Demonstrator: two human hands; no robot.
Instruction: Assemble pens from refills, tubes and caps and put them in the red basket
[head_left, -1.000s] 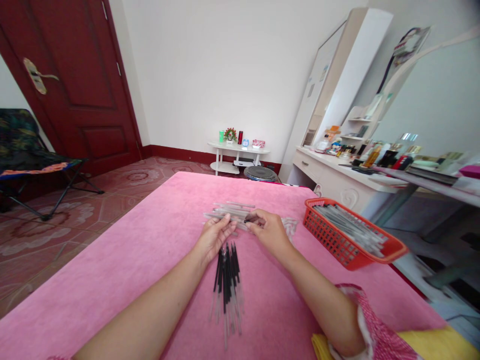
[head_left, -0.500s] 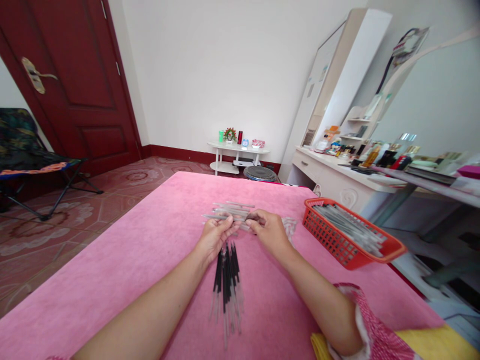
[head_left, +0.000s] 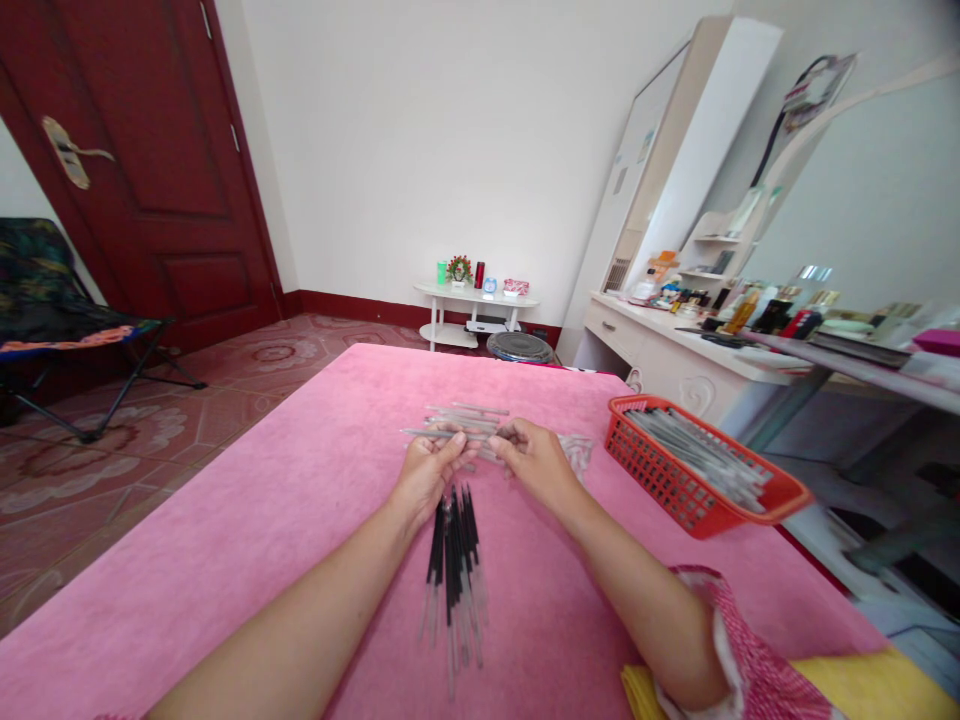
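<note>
One rod [head_left: 414, 432] pinched by left hand [head_left: 429, 470] and right hand [head_left: 538, 458], grey rods [head_left: 481, 409] beyond, dark rods [head_left: 451, 560] nearer, basket [head_left: 660, 487] rightward

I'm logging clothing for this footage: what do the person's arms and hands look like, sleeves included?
The left hand and right hand wear no gloves, and no watch shows. The right sleeve is pink-red with pale speckles and a whitish inside; the left forearm and right forearm are bare.
</note>
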